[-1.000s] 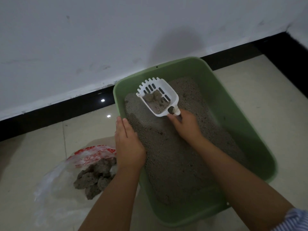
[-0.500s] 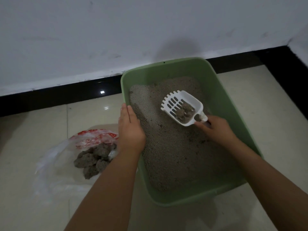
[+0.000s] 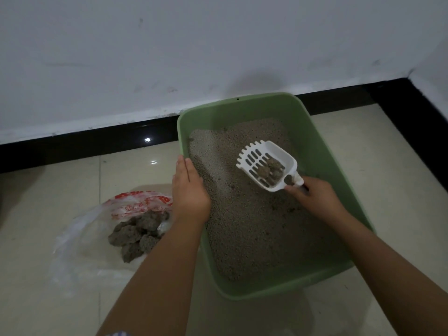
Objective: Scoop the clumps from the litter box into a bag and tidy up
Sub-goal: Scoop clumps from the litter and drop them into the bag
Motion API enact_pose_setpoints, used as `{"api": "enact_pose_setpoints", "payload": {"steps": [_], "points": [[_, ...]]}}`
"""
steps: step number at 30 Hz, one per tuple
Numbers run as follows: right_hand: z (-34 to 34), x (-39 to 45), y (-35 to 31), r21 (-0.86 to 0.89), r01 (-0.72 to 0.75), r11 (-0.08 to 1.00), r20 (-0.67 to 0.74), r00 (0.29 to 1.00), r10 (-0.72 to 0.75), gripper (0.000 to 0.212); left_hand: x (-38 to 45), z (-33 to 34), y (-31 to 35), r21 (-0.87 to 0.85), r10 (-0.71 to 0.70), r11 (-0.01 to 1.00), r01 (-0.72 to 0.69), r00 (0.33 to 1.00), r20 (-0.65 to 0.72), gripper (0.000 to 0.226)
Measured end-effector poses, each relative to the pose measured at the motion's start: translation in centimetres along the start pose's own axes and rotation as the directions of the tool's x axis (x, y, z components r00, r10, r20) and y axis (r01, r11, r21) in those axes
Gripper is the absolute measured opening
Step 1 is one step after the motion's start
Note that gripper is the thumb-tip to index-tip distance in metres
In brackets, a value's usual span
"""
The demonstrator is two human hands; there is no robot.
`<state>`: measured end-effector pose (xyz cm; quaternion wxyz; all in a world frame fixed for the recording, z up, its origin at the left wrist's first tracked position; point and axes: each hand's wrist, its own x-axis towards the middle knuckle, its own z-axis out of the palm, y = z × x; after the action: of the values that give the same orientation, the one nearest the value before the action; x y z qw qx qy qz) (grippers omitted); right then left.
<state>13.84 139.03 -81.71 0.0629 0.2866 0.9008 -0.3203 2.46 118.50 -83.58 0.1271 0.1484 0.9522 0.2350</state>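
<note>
A green litter box [image 3: 322, 151] filled with grey litter sits on the tiled floor against the wall. My right hand [image 3: 315, 197] grips the handle of a white slotted scoop [image 3: 266, 166] held above the litter, with a few grey clumps [image 3: 270, 169] lying in it. My left hand [image 3: 189, 190] rests on the box's left rim with straight fingers. To the left of the box lies a clear plastic bag with red print [image 3: 97, 229], with several grey clumps [image 3: 138, 231] in it.
A white wall with a black skirting strip [image 3: 84, 144] runs behind the box and turns a corner at the far right. Pale floor tiles [image 3: 392, 151] surround the box and bag.
The scoop has moved from the box's far left part toward the right and nearer to me, still carrying clumps. My left hand stays on the rim.
</note>
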Motion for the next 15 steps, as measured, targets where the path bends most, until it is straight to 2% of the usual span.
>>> {"api": "enact_pose_setpoints", "payload": {"steps": [4, 10, 15], "points": [[1.0, 0.7, -0.4, 0.014, -0.021, 1.000, 0.011, 1.000, 0.021, 0.039, 0.0, -0.1, 0.1, -0.001, -0.011, 1.000, 0.011, 1.000, 0.004, 0.055], [1.5, 2.4, -2.1, -0.257, -0.014, 0.966, 0.196, 0.978, 0.066, 0.042, -0.1, -0.2, 0.3, -0.059, -0.072, 0.996, 0.073, 0.997, 0.030, 0.055], [2.6, 4.5, -4.7, -0.339, 0.001, 0.941, 0.223, 0.972, 0.079, 0.045, -0.1, -0.3, 0.5, -0.120, -0.087, 0.989, 0.090, 0.996, 0.034, 0.055]]}}
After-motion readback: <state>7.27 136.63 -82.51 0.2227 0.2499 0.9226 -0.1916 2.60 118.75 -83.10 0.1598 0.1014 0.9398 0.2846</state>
